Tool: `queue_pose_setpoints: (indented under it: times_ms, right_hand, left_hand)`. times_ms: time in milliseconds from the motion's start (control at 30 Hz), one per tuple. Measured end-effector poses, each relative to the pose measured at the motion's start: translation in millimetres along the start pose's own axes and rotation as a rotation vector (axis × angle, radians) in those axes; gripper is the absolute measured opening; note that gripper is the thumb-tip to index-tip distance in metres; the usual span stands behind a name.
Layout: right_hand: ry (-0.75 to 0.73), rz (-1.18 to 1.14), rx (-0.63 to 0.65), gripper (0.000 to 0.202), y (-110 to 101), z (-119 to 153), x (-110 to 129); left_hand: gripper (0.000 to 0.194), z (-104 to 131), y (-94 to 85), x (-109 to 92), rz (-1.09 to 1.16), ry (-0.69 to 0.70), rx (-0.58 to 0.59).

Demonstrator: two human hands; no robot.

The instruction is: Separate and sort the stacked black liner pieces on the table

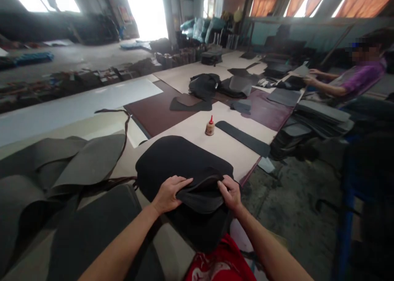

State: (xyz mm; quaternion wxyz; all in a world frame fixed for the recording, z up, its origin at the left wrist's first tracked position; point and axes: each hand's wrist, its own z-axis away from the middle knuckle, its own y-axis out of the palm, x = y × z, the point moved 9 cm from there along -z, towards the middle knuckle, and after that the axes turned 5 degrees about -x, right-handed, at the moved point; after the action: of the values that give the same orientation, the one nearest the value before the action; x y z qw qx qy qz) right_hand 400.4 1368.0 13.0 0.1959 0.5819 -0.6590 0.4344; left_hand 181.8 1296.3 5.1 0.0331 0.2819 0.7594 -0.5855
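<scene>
A large black piece of sheet material point(175, 157) with rounded corners lies at the near edge of the table, its front part hanging down toward my lap. My left hand point(172, 192) grips the folded edge of this piece, thumb and fingers pinching it. On the other side, my right hand point(230, 191) pinches the same edge between thumb and curled fingers. Between both hands the material bulges into an open fold with a dark hollow. Beyond it stands a small glue bottle point(209, 127) with a red nozzle, upright and touched by neither hand.
A long dark strip point(243, 138) lies right of the bottle. Grey cut sheets point(92, 162) are heaped at left. Black bundles point(203, 86) rest farther up the table point(178, 127). Stacked sheets point(323, 112) stand at right, near a person in a purple sleeve point(358, 81).
</scene>
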Motion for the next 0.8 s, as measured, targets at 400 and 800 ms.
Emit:
queue_pose_setpoints:
  times_ms: [400, 800]
  right_hand:
    - [-0.041, -0.023, 0.099, 0.033, 3.4, -3.1, -2.4]
    - [-0.119, -0.039, 0.153, 0.032, 3.2, -5.4, 1.4]
  left_hand:
    - [0.052, 5.4, -0.4, -4.1, 0.01, -0.122, 0.006]
    - [0.062, 26.8, 8.1, -27.7, -0.133, -0.286, 0.081]
